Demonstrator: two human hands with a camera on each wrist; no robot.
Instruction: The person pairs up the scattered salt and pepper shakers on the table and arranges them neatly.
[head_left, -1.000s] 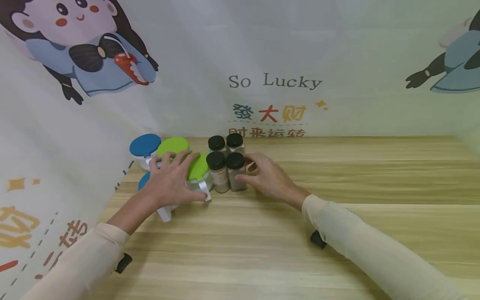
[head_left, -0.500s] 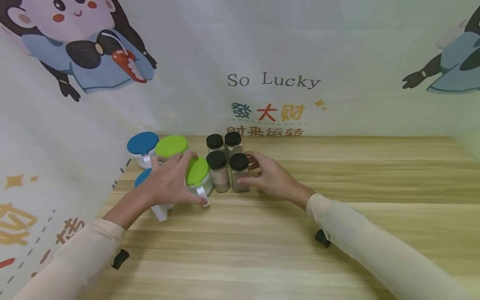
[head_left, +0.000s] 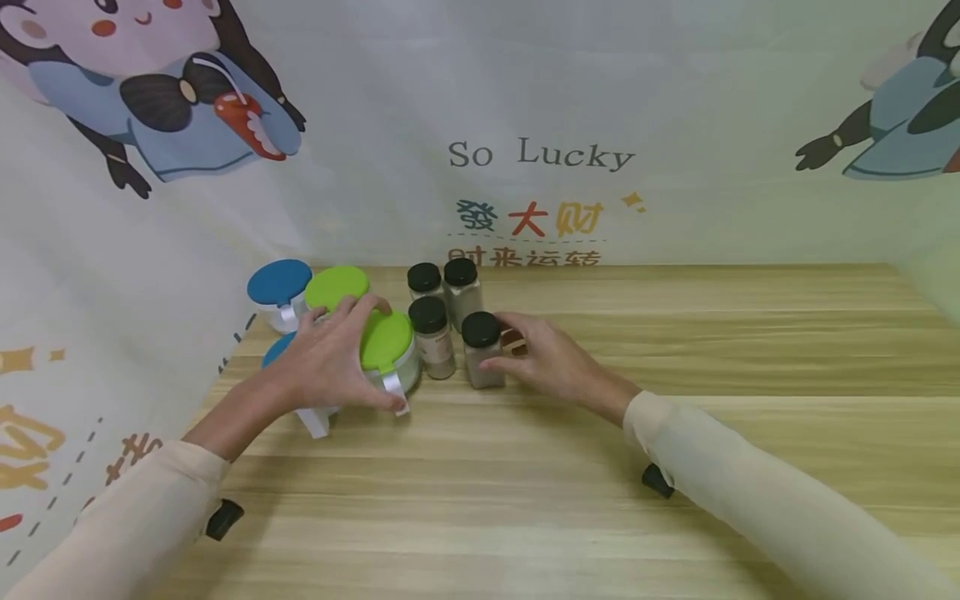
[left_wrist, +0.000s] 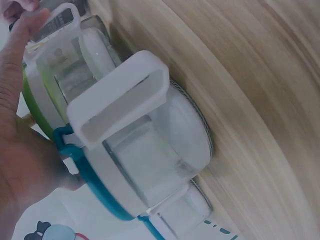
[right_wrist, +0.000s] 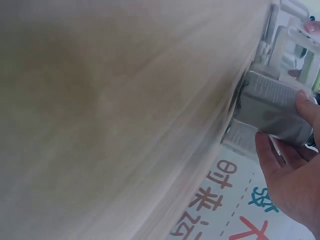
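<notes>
Your left hand (head_left: pixel 322 360) grips the front green-lidded container (head_left: pixel 387 340), now drawn slightly nearer. Your right hand (head_left: pixel 553 360) pinches the front-right jar (head_left: pixel 482 332), newly parted from the three other jars (head_left: pixel 430 315) left and behind; the cluster is apparently being separated

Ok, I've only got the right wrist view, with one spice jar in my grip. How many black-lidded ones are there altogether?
Observer: Four: the head view shows your spice jar, one to its left and two behind.

Operator: Is there a gap between mine and the one to its left?

Observer: Yes, bare wood of the tabletop shows between them.

Operator: And what's under the left grip?

Observer: In the head view, the left grip partly hides the front blue-lidded jar.
</notes>
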